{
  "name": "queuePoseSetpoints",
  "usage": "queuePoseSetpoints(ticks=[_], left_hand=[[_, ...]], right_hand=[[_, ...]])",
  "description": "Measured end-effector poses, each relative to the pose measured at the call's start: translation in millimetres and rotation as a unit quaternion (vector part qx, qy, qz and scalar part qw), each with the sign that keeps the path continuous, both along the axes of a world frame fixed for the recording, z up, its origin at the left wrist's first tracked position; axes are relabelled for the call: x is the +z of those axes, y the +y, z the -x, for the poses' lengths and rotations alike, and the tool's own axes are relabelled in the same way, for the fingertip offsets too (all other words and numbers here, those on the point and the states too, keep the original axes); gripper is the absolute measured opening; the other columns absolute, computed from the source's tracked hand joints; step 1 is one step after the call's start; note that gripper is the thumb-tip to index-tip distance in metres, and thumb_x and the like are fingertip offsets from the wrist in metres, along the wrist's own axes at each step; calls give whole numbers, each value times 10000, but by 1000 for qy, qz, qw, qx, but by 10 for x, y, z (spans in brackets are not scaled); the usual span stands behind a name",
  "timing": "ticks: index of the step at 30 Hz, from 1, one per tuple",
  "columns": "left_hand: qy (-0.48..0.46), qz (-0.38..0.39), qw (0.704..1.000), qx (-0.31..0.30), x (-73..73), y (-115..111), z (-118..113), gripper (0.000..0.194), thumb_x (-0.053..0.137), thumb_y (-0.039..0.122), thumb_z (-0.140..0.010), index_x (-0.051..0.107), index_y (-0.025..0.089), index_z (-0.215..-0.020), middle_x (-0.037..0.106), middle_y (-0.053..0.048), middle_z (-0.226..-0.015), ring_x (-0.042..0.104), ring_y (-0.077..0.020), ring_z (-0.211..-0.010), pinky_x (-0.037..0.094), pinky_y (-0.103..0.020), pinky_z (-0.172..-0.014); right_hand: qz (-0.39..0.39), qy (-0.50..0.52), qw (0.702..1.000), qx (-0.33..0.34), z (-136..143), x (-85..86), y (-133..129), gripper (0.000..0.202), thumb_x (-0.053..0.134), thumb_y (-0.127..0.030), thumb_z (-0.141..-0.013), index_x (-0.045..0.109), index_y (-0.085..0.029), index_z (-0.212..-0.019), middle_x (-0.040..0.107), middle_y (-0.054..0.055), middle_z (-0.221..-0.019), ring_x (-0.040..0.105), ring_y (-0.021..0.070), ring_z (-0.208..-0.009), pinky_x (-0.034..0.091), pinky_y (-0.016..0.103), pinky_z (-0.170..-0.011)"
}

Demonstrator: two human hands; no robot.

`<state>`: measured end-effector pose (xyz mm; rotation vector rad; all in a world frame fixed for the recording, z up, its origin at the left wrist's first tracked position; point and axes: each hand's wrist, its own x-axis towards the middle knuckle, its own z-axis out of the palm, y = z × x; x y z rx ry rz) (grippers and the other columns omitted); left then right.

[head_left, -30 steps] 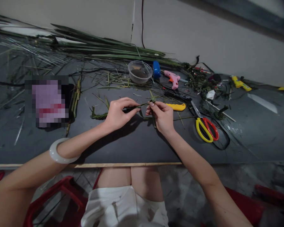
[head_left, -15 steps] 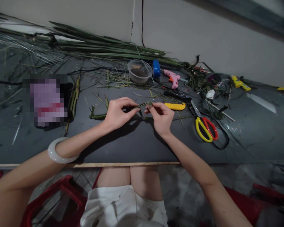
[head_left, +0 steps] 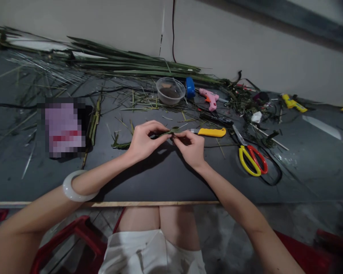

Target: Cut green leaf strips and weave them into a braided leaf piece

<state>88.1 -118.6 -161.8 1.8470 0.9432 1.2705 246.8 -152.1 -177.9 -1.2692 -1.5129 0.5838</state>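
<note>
My left hand (head_left: pixel 148 137) pinches a green leaf strip (head_left: pixel 175 130) between thumb and fingers. Fingertips of my right hand (head_left: pixel 191 147) are closed on the same strip, almost touching the left fingertips. A woven-looking green leaf piece (head_left: pixel 120 145) sticks out to the left from behind my left hand; whether it joins the strip is hidden. Just beyond my right hand lies a knife with a yellow handle (head_left: pixel 212 132). To the right rest scissors (head_left: pixel 253 160) with one yellow and one red handle loop.
Long green leaves (head_left: pixel 125 62) lie along the wall. In front of them stand a clear plastic tub (head_left: pixel 170 97), a blue round object (head_left: pixel 190 87) and a pink glue gun (head_left: pixel 209 98). A pixelated purple object (head_left: pixel 63 127) lies left. Leaf scraps cover much of the grey table (head_left: pixel 125 182).
My right hand has moved left, bringing its fingertips close to the left ones. The leaf strip between them now shows a shorter span. The whole view has shifted slightly.
</note>
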Motion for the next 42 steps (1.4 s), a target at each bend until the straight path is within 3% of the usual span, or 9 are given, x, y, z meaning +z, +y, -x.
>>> queuePoseSetpoints(ticks=[5, 10, 14, 19, 23, 28, 34, 42], left_hand=[[-12, 16, 1000, 23, 26, -9, -10, 126, 696, 261, -702, 684, 143, -745, 649, -44, -771, 580, -122, -683, 450, -226, -594], [-39, 26, 999, 20, 31, -2, -19, 138, 698, 259, -701, 665, 129, -733, 628, -37, -761, 546, -106, -654, 421, -222, -577], [-42, 44, 998, 14, 27, 2, -21, 139, 698, 256, -700, 657, 130, -742, 613, -28, -756, 526, -97, -651, 416, -217, -586], [-51, 73, 996, 7, 32, 2, -20, 164, 705, 270, -683, 646, 131, -747, 590, -7, -714, 501, -84, -613, 415, -204, -571], [-48, 86, 995, -11, 47, 2, -14, 185, 695, 278, -701, 656, 132, -807, 585, 2, -687, 517, -88, -624, 434, -201, -593], [-20, 52, 998, -27, 62, 8, -4, 158, 676, 278, -728, 684, 137, -796, 648, -47, -808, 571, -120, -725, 453, -222, -643], [-30, 45, 998, -7, 67, -3, -8, 139, 679, 282, -723, 673, 146, -748, 652, -44, -795, 565, -120, -700, 451, -232, -628], [-29, 58, 998, -8, 74, 4, -3, 159, 694, 302, -715, 680, 145, -738, 648, -46, -789, 568, -122, -701, 449, -229, -615]], right_hand=[[-84, -181, 979, 43, -69, -30, 29, 132, 548, -184, -795, 607, -174, -677, 671, 29, -683, 624, 142, -631, 493, 251, -631], [-67, -326, 936, 117, -182, -18, 67, 144, 492, -133, -826, 622, -158, -770, 676, 75, -754, 639, 185, -718, 488, 284, -676], [-45, -292, 947, 129, -222, 12, 80, 112, 525, -128, -815, 634, -154, -830, 692, 70, -805, 651, 181, -745, 501, 285, -703], [-106, -204, 969, 91, -184, 9, 63, 141, 562, -201, -829, 634, -136, -931, 708, 74, -868, 661, 165, -771, 526, 279, -724], [-170, -222, 957, 81, -172, 13, 53, 142, 514, -154, -860, 640, -126, -920, 711, 81, -853, 662, 161, -770, 528, 275, -732], [-213, -299, 926, 92, -181, 26, 52, 179, 456, -113, -875, 631, -101, -910, 694, 100, -793, 636, 180, -710, 523, 297, -684], [-200, -339, 912, 120, -190, 20, 53, 214, 405, -110, -890, 615, -104, -931, 677, 107, -790, 617, 193, -724, 513, 302, -680], [-147, -330, 921, 148, -249, 9, 99, 208, 410, -123, -893, 613, -110, -934, 674, 106, -819, 607, 200, -769, 508, 316, -718]])
